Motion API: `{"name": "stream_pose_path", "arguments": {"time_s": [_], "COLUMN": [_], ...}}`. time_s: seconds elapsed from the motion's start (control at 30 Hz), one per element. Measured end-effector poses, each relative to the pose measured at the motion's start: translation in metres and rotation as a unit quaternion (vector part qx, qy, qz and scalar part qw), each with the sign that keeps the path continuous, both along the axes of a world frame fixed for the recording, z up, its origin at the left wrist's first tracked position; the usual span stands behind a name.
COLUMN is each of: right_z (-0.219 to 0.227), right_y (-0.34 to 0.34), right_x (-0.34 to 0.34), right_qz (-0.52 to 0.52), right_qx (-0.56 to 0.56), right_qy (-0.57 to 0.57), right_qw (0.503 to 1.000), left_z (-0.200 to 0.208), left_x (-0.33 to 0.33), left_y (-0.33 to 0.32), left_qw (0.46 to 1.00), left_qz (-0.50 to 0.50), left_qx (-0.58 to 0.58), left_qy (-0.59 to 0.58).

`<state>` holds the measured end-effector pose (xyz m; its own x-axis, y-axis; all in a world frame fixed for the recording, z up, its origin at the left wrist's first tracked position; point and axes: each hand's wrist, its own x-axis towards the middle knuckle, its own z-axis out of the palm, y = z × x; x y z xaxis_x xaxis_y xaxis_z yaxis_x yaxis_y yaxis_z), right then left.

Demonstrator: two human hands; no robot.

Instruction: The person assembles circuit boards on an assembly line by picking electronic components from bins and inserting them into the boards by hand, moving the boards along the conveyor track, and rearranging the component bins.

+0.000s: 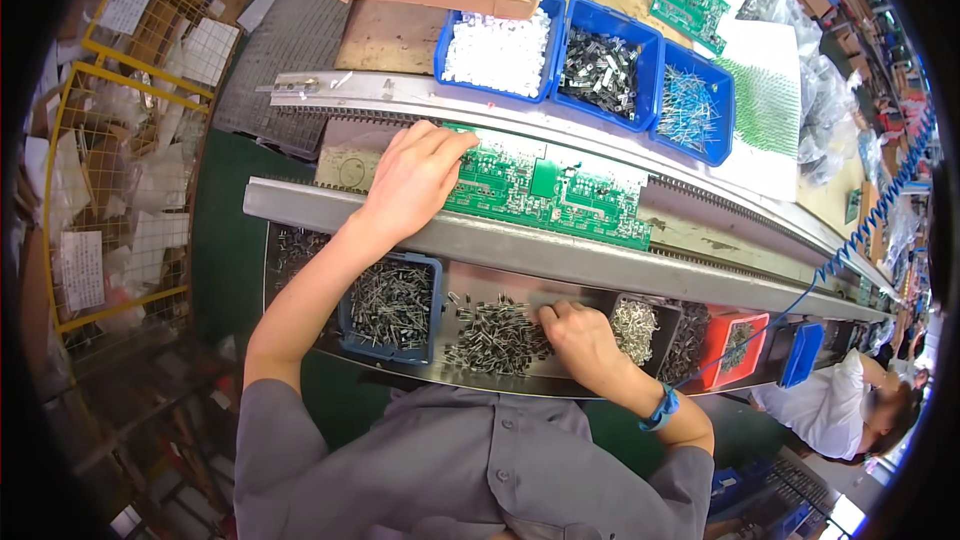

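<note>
two short sleeves of your grey shirt (505, 460) fill the bottom of the frame. above it, at lower centre, your right hand (585, 340) sits at the right edge of a loose pile of small dark components (495, 337), spread on a metal tray (515, 283). its fingers are curled in close together; i can't tell whether they pinch anything. a blue band (660, 408) circles that wrist. left of the pile stands a blue bin (436, 315) of similar parts; to the right, silver parts (635, 328) and a red bin (712, 352).

further up, a grey metal rail (450, 237) crosses the frame. just past it, at centre, lies the green circuit board (545, 180). your left hand (415, 175) is over its left end, fingers bent and nearly together; whether they grip a part, i can't tell.

beyond the far rail (380, 92), at upper centre, three blue bins (605, 116) hold white, black and blue parts. a second green board (690, 8) lies behind them, toward the upper right.
</note>
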<state>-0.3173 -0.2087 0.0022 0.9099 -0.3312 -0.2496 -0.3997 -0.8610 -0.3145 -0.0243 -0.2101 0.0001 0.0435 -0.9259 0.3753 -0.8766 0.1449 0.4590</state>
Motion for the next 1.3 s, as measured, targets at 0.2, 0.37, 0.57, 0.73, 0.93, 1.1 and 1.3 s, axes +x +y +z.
{"name": "stream_pose_path", "arguments": {"time_s": [0.2,0.37,0.57,0.73,0.93,1.1,1.3], "right_z": [-0.002,0.000,0.003,0.011,0.012,0.010,0.016], "right_y": [0.004,0.006,0.006,0.004,0.004,0.002,-0.001], "right_x": [0.001,0.003,0.003,0.005,0.006,0.003,0.002], "right_qz": [-0.006,-0.006,-0.007,0.000,-0.012,-0.005,0.002], "right_qx": [-0.009,-0.015,0.016,0.041,0.071,0.089,0.086], "right_qy": [-0.016,-0.016,-0.036,-0.077,-0.113,-0.121,-0.094], "right_qw": [1.000,1.000,0.999,0.996,0.991,0.989,0.992], "left_z": [0.000,0.001,0.001,0.004,0.003,0.002,0.000], "left_x": [-0.001,-0.001,-0.002,-0.003,-0.002,0.000,-0.002], "left_y": [0.000,0.000,-0.001,-0.001,-0.002,-0.002,-0.003], "left_qw": [1.000,1.000,1.000,0.998,0.999,0.999,0.999], "left_qz": [-0.010,-0.004,-0.006,-0.010,-0.004,-0.003,-0.001], "left_qx": [0.010,-0.004,0.004,0.014,0.023,0.034,0.018], "left_qy": [-0.010,-0.018,-0.030,-0.053,-0.032,-0.009,-0.043]}}
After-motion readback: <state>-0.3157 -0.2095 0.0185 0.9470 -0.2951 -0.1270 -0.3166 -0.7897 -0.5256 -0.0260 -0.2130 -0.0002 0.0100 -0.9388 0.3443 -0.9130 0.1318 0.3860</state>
